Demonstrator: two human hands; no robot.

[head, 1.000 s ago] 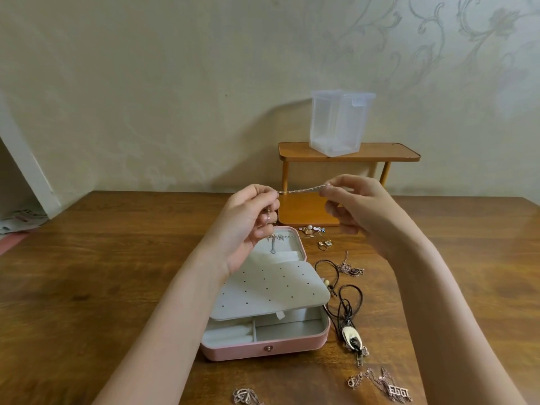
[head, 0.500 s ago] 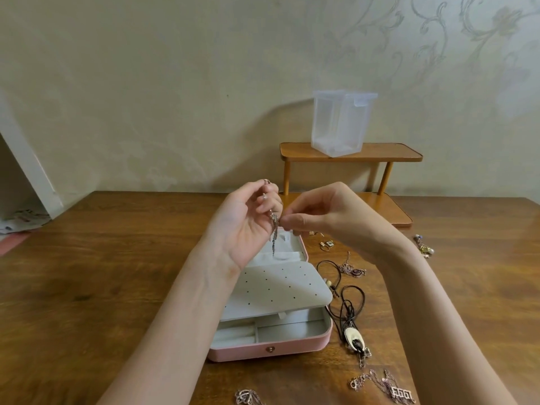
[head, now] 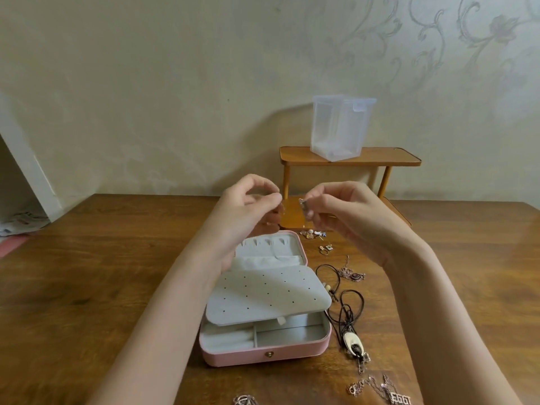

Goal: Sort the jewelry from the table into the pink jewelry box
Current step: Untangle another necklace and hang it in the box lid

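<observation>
The pink jewelry box [head: 263, 356] lies open in the middle of the wooden table, its white perforated flap [head: 266, 296] over the lower tray. Above the box's raised lid [head: 295, 244], my left hand [head: 248, 209] and my right hand [head: 342, 211] are held up a little apart. My right hand pinches a small silver chain [head: 305, 207] that hangs bunched from its fingertips. The left fingertips are pressed together near the chain's other side; whether they hold an end is blurred. Loose jewelry lies right of the box: a black cord pendant [head: 353, 343], a rose chain [head: 352, 274], small earrings [head: 314, 233].
A small wooden two-tier shelf [head: 391, 159] stands at the back of the table with a clear plastic container [head: 340, 127] on top. More chains lie at the near edge: [head: 380, 391] and a silver piece [head: 245, 400]. A wall rises behind the table.
A second ago both hands held the chain stretched between them. They came together, and now have parted again with the chain bunched in my right hand's fingertips.
</observation>
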